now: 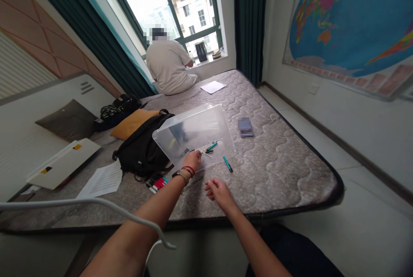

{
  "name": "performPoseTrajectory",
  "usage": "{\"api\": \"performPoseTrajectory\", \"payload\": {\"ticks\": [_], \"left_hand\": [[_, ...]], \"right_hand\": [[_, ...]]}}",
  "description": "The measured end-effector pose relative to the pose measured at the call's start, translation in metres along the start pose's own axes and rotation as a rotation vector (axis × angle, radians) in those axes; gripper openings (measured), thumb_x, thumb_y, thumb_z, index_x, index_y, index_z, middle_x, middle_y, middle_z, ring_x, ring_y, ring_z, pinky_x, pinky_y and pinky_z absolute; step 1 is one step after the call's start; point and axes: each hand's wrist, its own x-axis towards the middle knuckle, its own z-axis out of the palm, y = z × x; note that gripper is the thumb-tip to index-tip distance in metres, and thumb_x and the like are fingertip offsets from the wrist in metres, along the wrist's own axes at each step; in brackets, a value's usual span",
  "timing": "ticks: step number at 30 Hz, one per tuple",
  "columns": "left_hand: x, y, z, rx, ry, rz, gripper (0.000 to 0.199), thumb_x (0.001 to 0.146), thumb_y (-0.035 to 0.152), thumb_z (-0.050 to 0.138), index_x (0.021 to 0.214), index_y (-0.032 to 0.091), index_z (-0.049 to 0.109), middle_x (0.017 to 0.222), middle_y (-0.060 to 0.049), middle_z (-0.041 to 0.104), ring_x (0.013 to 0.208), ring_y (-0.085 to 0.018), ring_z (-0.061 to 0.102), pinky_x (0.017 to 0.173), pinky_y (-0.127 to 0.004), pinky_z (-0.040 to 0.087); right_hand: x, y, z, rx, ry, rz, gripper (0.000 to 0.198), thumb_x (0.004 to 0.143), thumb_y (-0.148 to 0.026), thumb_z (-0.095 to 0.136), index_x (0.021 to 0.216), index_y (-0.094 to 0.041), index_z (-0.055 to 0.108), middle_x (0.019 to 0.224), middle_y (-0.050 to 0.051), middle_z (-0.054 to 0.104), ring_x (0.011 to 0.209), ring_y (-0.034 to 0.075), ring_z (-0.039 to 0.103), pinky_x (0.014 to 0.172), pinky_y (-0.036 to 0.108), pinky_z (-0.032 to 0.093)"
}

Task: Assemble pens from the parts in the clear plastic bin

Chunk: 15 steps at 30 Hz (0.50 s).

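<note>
a teal pen [227, 164] is lying likely light, stiff, best pinched mid-barrel; left hand [193, 161], grip unclear; right hand [217, 192] hovering half-open.

Red bracelet [188, 168], dark legwear [297, 251]

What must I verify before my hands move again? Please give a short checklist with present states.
1. Right hand free: ok, it appears empty.
2. Left hand free: cannot tell; its grip is unclear.
3. Loose teal pen apart from right hand: ok.
4. Red pens apart from both hands: ok, near the black backpack.
5. All pens together: not ok, they lie in separate spots.
</note>
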Motion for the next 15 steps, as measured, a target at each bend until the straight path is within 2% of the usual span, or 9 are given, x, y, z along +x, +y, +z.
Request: {"api": "performPoseTrajectory", "payload": {"ticks": [5, 8, 11, 15], "left_hand": [[0.016, -0.004, 0.002, 0.076, -0.030, -0.127, 0.030, 0.091, 0.037, 0.053, 0.108, 0.021, 0.072, 0.106, -0.012, 0.074, 0.096, -0.025, 0.070, 0.078, -0.031, 0.051], [0.021, -0.003, -0.001, 0.115, -0.057, -0.121, 0.031, 0.092, 0.038, 0.051, 0.106, 0.023, 0.073, 0.107, -0.011, 0.074, 0.097, -0.024, 0.069, 0.079, -0.030, 0.051], [0.027, 0.001, -0.007, 0.154, -0.074, -0.105, 0.031, 0.092, 0.038, 0.049, 0.101, 0.024, 0.075, 0.105, -0.010, 0.075, 0.095, -0.023, 0.070, 0.078, -0.029, 0.051], [0.041, 0.011, -0.018, 0.188, -0.055, -0.091, 0.033, 0.093, 0.038, 0.048, 0.111, 0.023, 0.072, 0.110, -0.011, 0.073, 0.098, -0.023, 0.069, 0.079, -0.029, 0.051]], "right_hand": [[0.001, -0.002, -0.001, 0.001, -0.013, 0.031, 0.036, 0.080, -0.051, 0.056, 0.087, -0.015, 0.062, 0.076, 0.003, 0.066, 0.057, 0.011, 0.059, 0.051, 0.021, 0.043], [0.002, -0.002, -0.003, -0.033, -0.015, 0.020, 0.033, 0.083, -0.048, 0.054, 0.087, -0.016, 0.062, 0.078, 0.004, 0.067, 0.059, 0.012, 0.060, 0.053, 0.022, 0.044], [0.003, -0.001, -0.003, -0.119, 0.007, -0.048, 0.029, 0.086, -0.043, 0.054, 0.084, -0.016, 0.063, 0.078, 0.004, 0.068, 0.062, 0.013, 0.062, 0.057, 0.023, 0.045], [0.002, 0.002, -0.003, -0.190, -0.005, -0.084, 0.027, 0.090, -0.040, 0.051, 0.084, -0.016, 0.065, 0.078, 0.004, 0.069, 0.064, 0.013, 0.062, 0.060, 0.023, 0.045]]}}
